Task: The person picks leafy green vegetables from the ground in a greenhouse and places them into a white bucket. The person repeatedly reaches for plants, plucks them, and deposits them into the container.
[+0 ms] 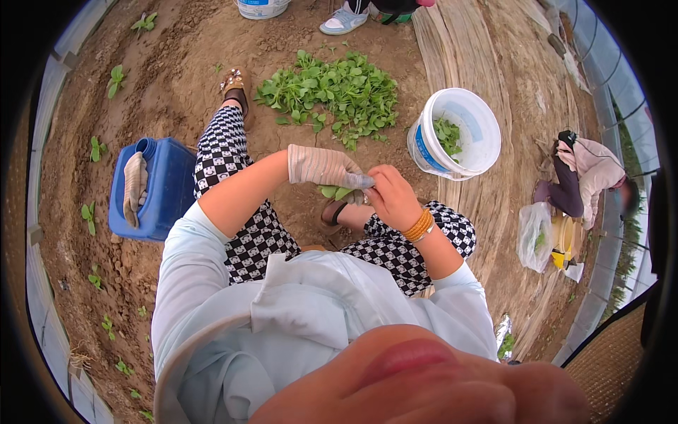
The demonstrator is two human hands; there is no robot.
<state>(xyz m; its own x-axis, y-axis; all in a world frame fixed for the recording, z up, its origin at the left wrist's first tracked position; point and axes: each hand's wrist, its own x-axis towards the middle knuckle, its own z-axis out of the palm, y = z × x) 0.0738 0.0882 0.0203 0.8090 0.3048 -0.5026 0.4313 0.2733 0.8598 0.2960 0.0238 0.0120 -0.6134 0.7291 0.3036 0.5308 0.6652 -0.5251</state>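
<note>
My left hand (331, 168), in a striped knit work glove, is closed on a green leafy seedling (335, 192) whose leaves show under the palm. My bare right hand (393, 195), with an orange bracelet at the wrist, meets the gloved fingertips; its fingers are bent together, and whether they grip part of the plant cannot be told. Beyond both hands, a broad pile of leafy green seedlings (339, 93) lies on the soil. To the right of it stands a white plastic bucket (461, 132) with some green seedlings (447, 137) inside.
A blue plastic jerrycan (153, 188) with a knit glove (135, 188) on it stands at left. Young plants (115, 81) grow along the left. Another person's shoe (343, 21) and a white bucket (262, 8) are at the top. A co-worker (590, 169) bends at right near a plastic bag (535, 238).
</note>
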